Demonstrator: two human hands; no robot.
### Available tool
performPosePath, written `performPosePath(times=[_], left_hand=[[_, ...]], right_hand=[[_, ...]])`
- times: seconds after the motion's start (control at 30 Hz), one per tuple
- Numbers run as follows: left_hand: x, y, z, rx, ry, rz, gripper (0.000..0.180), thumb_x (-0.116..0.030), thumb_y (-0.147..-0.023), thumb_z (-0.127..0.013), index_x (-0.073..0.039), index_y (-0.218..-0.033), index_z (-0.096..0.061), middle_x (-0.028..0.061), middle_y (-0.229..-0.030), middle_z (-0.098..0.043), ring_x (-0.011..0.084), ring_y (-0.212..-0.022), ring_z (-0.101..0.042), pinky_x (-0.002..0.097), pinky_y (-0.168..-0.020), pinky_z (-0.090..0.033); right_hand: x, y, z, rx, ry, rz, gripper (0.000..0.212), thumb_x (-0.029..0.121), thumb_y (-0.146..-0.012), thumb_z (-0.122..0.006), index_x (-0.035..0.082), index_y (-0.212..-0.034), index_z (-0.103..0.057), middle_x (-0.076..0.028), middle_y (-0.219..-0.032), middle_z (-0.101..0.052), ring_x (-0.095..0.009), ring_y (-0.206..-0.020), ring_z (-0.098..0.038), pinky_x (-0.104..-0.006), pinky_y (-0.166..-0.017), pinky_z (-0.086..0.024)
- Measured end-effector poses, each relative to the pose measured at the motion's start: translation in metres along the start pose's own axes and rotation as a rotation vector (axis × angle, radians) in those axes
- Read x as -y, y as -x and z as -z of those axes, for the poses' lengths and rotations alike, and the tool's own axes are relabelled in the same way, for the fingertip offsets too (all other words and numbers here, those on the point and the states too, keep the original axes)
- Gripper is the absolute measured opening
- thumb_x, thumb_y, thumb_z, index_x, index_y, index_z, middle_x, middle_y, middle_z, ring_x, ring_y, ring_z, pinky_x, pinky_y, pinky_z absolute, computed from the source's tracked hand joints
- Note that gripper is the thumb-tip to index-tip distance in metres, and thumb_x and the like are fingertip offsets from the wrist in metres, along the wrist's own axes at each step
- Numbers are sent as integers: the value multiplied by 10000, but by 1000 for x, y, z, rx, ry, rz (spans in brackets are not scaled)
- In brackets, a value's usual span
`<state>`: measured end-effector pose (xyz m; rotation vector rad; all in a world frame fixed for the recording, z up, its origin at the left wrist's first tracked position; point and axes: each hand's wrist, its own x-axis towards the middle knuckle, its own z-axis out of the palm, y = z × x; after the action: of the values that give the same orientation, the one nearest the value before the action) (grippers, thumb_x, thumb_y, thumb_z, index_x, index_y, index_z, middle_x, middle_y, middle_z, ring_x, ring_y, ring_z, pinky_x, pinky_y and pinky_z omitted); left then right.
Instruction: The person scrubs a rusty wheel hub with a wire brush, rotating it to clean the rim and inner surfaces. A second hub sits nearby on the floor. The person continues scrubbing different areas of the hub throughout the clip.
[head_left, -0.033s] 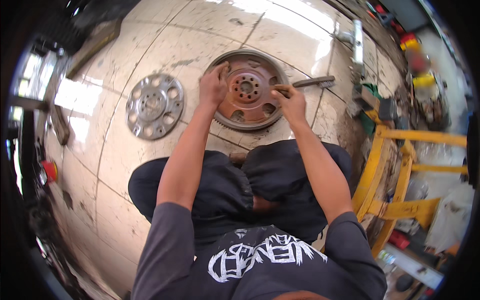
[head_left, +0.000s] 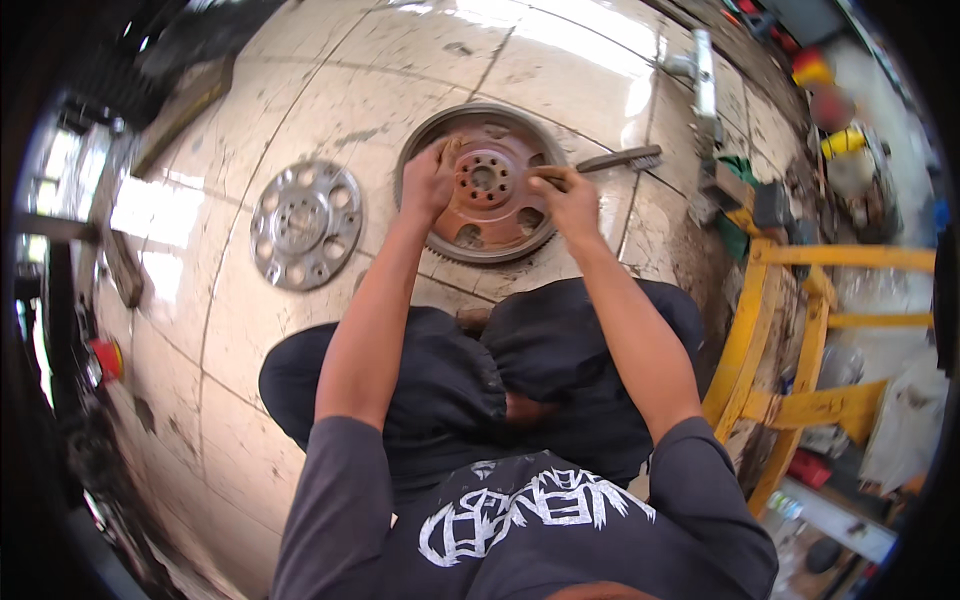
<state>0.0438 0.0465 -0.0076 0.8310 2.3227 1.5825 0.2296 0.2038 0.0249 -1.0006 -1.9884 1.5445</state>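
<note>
A reddish, rust-stained flywheel (head_left: 505,222) with a toothed rim lies on the tiled floor in front of my knees. My left hand (head_left: 428,182) is closed over its left part; a small brownish edge shows by the fingers, too unclear to name. On the right part of the disc, my right hand (head_left: 570,208) is pinched round something small and brown that I cannot make out. A wire brush (head_left: 615,158) lies just beyond the right hand, its handle end close to the flywheel's rim. Left of the flywheel rests a silver metal disc (head_left: 300,238) with several round holes.
A yellow metal frame (head_left: 740,345) stands by my right knee. Behind it are a dark block (head_left: 771,207) and assorted workshop items. A grey metal bar (head_left: 703,75) lies at the far right. Wooden pieces (head_left: 122,270) and dark parts line the left side.
The whole view has shifted slightly. Both hands stay on the flywheel, the right fingers a touch nearer its hub. The wire brush and silver disc keep their places.
</note>
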Motion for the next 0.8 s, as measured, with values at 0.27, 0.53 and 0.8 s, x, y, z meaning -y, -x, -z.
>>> performPosePath(times=[0.27,0.53,0.8], left_hand=[[-35,35,8,244,643,503,367,-196,-1141,-500,27,-1419,-589,148,-1193,-718,176,-984,-696,285,-802,-541],[-57,84,116,99,308,581,315,-132,-1125,-459,31,-1301,-665,51,-869,-656,118,-726,-565,264,-688,-497],[3,81,99,3,460,674,301,-131,-1113,-472,7,-1276,-684,28,-839,-606,113,-693,-535,258,-661,-474]], right_hand=[[28,-1,-23,217,158,264,164,167,-969,-758,75,-1092,-813,-101,-990,-813,-206,-950,-750,-350,-900,-580],[-16,-124,81,-226,804,-363,492,357,-1027,-664,71,-1426,-627,-194,-1547,-479,-380,-1260,-640,-492,-1014,-564],[-81,-146,61,-794,410,-352,420,178,-963,-686,-34,-1318,-609,-225,-1469,-523,-398,-1144,-685,-461,-929,-602]])
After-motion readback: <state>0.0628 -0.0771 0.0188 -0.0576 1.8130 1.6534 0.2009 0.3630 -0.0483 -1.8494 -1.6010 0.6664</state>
